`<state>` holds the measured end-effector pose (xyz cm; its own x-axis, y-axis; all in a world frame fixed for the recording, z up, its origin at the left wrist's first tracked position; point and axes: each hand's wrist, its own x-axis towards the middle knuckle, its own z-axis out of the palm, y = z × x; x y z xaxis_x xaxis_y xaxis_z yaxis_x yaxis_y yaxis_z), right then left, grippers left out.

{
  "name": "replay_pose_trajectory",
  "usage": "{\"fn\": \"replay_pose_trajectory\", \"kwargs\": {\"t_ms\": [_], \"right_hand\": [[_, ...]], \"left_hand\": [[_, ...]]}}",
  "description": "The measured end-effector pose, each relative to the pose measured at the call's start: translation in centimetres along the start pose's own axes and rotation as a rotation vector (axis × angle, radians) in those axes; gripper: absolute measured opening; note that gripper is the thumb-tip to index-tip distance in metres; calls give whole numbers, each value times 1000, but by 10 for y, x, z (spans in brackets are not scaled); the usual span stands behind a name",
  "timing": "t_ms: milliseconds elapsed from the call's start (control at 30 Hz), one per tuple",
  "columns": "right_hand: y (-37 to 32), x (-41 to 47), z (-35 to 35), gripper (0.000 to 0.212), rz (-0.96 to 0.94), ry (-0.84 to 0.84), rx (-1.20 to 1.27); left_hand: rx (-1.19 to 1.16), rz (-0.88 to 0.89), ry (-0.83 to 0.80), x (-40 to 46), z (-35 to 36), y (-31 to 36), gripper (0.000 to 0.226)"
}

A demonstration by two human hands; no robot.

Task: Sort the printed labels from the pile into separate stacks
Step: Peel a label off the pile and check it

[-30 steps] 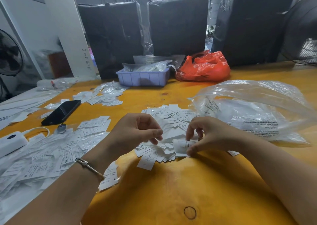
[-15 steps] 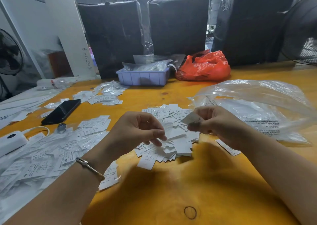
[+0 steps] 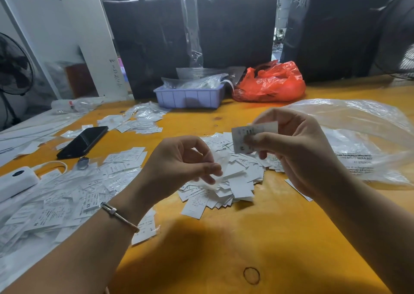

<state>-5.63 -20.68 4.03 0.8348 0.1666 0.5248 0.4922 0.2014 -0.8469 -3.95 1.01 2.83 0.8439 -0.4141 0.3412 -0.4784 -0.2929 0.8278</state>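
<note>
Head view. The central pile (image 3: 226, 172) of printed labels lies on the yellow table (image 3: 224, 249) and serves as the reference for all positions below.

The right hand (image 3: 298, 152) is raised above the pile's far right part. Its thumb and fingers pinch one label (image 3: 253, 136), held up with the printed face toward the camera; the print is too blurred to read. The left hand (image 3: 179, 166) hovers over the pile's left edge, fingers curled with thumb and fingertips drawn together at a blurred white scrap. Whether it actually grips that scrap cannot be told.

Left of the pile, a wide spread of labels (image 3: 67, 195) covers the table, some marked XS, M and L. Beyond the pile to the left lies a smaller group (image 3: 139, 123). A phone (image 3: 83, 142) rests between those two groups. A clear plastic bag (image 3: 363, 136) lies right of the pile; a blue tray (image 3: 190, 96) and a red bag (image 3: 271, 83) stand behind it.

Judgement: the step in hand is reading the size mark on the lifted label. The pile remains large, so sorting appears far from complete. The next move calls for identifying the size, then carrying the label leftward to the matching group and laying it flat without dragging neighbouring labels along. The groups on the left overlap and have loose borders, so misplacement is a risk.
</note>
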Motion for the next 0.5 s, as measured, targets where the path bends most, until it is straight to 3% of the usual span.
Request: {"fn": "replay_pose_trajectory", "kwargs": {"t_ms": [500], "right_hand": [[4,-4,1,10,-5,-22,-298]], "left_hand": [[-10,-2,-39,-1,4,3,31]]}}
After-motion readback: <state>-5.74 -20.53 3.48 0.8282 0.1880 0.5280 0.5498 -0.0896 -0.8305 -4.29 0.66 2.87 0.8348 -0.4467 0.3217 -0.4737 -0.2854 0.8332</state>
